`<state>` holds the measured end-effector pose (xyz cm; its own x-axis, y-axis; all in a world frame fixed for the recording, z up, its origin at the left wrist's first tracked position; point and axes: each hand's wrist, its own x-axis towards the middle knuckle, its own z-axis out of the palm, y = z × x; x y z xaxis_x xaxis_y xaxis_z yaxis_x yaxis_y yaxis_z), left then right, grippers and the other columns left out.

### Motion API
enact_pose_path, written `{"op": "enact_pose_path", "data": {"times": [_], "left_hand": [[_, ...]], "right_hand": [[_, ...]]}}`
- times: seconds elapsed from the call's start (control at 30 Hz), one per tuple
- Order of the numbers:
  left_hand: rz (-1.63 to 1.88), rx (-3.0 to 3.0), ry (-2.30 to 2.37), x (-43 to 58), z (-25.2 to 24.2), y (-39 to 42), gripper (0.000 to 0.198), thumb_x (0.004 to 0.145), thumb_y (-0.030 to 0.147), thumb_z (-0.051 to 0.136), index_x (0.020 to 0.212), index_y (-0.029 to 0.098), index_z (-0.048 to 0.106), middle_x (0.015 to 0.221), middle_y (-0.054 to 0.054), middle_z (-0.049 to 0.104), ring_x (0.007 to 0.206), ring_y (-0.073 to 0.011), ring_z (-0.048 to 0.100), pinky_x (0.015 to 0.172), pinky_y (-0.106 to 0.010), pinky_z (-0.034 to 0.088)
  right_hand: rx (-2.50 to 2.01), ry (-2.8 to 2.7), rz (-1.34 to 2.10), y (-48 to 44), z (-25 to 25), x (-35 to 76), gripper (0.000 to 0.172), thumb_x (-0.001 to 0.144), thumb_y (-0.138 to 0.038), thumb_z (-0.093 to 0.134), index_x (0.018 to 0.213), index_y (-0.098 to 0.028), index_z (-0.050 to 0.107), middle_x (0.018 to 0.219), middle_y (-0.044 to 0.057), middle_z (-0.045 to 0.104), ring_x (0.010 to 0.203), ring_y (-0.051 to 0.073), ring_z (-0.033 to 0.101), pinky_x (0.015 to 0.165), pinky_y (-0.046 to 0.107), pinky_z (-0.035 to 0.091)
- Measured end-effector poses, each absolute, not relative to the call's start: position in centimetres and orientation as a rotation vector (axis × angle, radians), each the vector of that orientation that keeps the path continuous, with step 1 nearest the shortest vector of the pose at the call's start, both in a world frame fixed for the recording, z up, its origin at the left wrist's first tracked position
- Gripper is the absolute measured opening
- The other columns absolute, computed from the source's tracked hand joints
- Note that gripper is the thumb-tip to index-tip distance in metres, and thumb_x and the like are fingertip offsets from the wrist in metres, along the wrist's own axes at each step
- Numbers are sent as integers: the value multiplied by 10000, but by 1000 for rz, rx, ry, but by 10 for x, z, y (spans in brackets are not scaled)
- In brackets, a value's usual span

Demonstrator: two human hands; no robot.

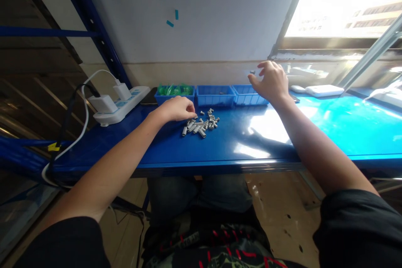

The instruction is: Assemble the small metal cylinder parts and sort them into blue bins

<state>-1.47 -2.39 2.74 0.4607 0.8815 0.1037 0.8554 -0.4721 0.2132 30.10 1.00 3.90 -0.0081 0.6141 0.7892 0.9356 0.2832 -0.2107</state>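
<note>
A pile of several small grey metal cylinders (201,125) lies on the blue table (266,142). My left hand (177,109) rests at the pile's left edge, fingers curled and pinched at a cylinder. My right hand (271,81) hovers over the right-hand blue bin (246,97), thumb and forefinger pinching a small dark piece (252,72). A middle blue bin (215,96) and a left bin holding green parts (174,91) stand in a row along the wall.
A white power strip (121,106) with two chargers and cables sits at the left. A dark phone (150,98) lies beside the green bin. A white device (323,90) rests near the window. Blue shelving uprights (91,21) rise at the left.
</note>
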Motion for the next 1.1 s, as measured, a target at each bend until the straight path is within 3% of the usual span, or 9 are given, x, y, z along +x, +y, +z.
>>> {"op": "enact_pose_path", "data": {"times": [0.07,0.17,0.43,0.6,0.83,1.1], "left_hand": [[301,2570,1592,-11,24,-24,273,717,425,600,820,223,753,827,-45,742,691,-180,640,553,-222,394],[316,2597,1616,-6,21,-24,297,754,394,552,879,220,757,862,-53,747,731,-187,651,564,-218,402],[277,2586,1665,-11,19,-19,261,705,403,604,830,228,753,811,-39,744,661,-174,639,532,-216,389],[484,2505,1442,-6,25,-25,312,771,406,548,857,168,730,820,-54,731,738,-187,643,619,-231,429],[670,2487,1184,4,26,-34,370,837,464,486,803,140,662,724,-39,666,662,-158,574,577,-236,392],[697,2516,1160,5,19,-29,383,897,422,402,802,139,643,749,-48,672,705,-173,591,637,-251,423]], "right_hand": [[-1529,-1732,-448,24,28,315,415,792,-496,582,1045,-168,591,944,145,601,1009,341,512,851,549,422],[-1541,-1791,-395,32,15,313,354,795,-459,577,995,-170,619,935,143,613,992,332,520,861,540,416],[-1086,-2222,-291,-16,18,229,293,871,-364,511,1029,-163,653,880,89,667,886,251,555,824,368,407],[-923,-2433,-291,-38,9,204,298,882,-350,524,1091,-175,643,955,95,671,918,248,547,817,348,395],[-839,-2451,-300,-39,6,206,231,894,-311,500,1015,-167,634,916,88,667,847,219,563,784,314,390],[-815,-2379,-310,-36,-1,203,192,901,-280,470,885,-157,617,827,78,668,784,206,593,727,298,401]]}}
